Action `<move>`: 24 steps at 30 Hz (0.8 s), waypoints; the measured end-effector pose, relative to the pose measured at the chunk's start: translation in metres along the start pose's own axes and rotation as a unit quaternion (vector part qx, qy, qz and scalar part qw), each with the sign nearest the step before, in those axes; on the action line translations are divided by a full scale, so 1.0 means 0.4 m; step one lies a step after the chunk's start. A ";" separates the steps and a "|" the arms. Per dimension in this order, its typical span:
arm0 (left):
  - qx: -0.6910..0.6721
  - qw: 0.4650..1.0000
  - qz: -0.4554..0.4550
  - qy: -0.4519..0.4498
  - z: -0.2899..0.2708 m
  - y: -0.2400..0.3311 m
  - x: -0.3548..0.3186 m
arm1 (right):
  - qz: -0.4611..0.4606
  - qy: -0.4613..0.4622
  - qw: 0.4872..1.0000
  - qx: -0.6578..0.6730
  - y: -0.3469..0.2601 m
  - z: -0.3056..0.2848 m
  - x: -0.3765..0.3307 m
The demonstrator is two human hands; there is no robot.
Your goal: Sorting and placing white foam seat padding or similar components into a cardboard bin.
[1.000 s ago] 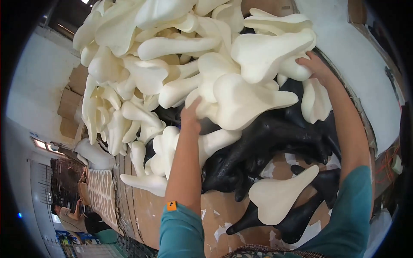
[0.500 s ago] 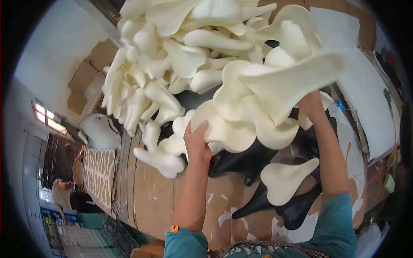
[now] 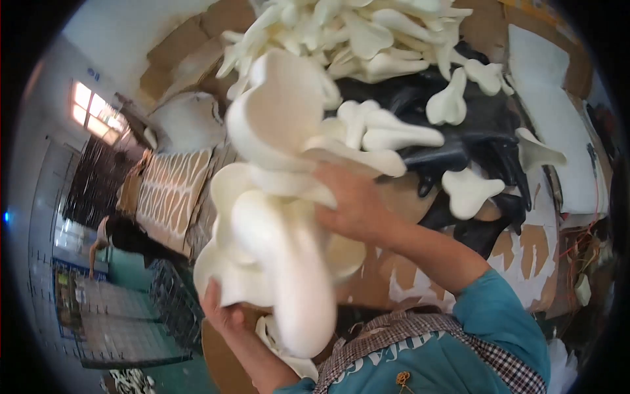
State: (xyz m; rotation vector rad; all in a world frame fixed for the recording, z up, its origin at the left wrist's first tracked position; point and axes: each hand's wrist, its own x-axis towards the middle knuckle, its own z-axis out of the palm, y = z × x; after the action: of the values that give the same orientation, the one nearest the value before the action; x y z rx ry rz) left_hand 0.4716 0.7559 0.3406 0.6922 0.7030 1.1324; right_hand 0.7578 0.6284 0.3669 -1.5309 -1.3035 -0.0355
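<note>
Several cream foam bicycle saddle pads (image 3: 289,276) are bunched between my two hands, close to my body at the table's near left edge. My left hand (image 3: 226,312) grips the bunch from its lower left, thumb on a pad's rim. My right hand (image 3: 354,203) is wrapped round its right side; part of its fingers is hidden behind the foam. Beyond the hands lies a large heap of similar pads (image 3: 367,33). Black saddle-shaped pieces (image 3: 440,154) spread over the table, with loose pads (image 3: 469,192) on and among them.
Under the bunch is a brown carton (image 3: 216,358) with pale pads inside. Cardboard (image 3: 387,276) covers the table, torn in places. A white sheet (image 3: 577,164) lies along the right. On the left stand a patterned panel (image 3: 170,190), wire racks (image 3: 125,322) and another person (image 3: 125,240) farther off.
Both hands have carried the bunch of pads leftward and toward my body, off the black pieces. The view has swung left, and the pad heap now sits farther away.
</note>
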 end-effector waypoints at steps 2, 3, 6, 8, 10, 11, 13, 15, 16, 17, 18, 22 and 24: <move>0.126 0.973 0.192 0.039 -0.161 0.087 -0.143 | -0.031 -0.053 0.995 0.083 -0.115 0.134 -0.041; 0.260 0.900 0.346 0.043 -0.226 0.119 -0.237 | -0.030 -0.070 0.992 0.105 -0.183 0.205 -0.068; 0.162 0.947 0.174 0.216 -0.457 0.341 -0.424 | -0.041 -0.240 0.940 0.239 -0.359 0.392 -0.152; 0.250 0.913 0.159 0.281 -0.559 0.389 -0.513 | -0.081 -0.332 0.909 0.238 -0.423 0.509 -0.239; 0.290 0.888 0.138 0.330 -0.656 0.392 -0.569 | -0.099 -0.402 0.859 0.300 -0.418 0.572 -0.281; 0.290 0.882 0.132 0.347 -0.707 0.390 -0.573 | -0.108 -0.438 0.827 0.335 -0.394 0.595 -0.285; 0.321 0.790 0.106 0.511 -0.773 0.362 -0.578 | -0.067 -0.480 0.827 0.285 -0.349 0.573 -0.260; 0.353 0.771 0.081 0.524 -0.822 0.346 -0.558 | 0.000 -0.452 0.859 0.239 -0.225 0.547 -0.270; 0.388 0.757 0.063 0.522 -0.831 0.329 -0.516 | 0.081 -0.434 0.875 0.198 -0.178 0.492 -0.263; 0.401 0.773 0.052 0.488 -0.835 0.308 -0.468 | 0.118 -0.395 0.895 0.169 -0.089 0.434 -0.272; 0.415 0.795 0.042 0.441 -0.851 0.296 -0.415 | 0.156 -0.343 0.917 0.133 0.003 0.374 -0.290; 0.419 0.857 0.014 0.301 -0.778 0.180 -0.162 | 0.290 -0.098 0.952 0.002 0.217 0.036 -0.385; 0.419 0.887 0.000 0.192 -0.613 0.062 -0.042 | 0.310 0.062 0.943 -0.100 0.269 -0.175 -0.447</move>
State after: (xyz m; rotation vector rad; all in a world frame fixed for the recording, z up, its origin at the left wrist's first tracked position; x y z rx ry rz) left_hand 0.2597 0.7787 0.2158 1.1998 1.5772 0.9448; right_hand 0.8033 0.4745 0.2161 -2.0230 -0.6899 0.1396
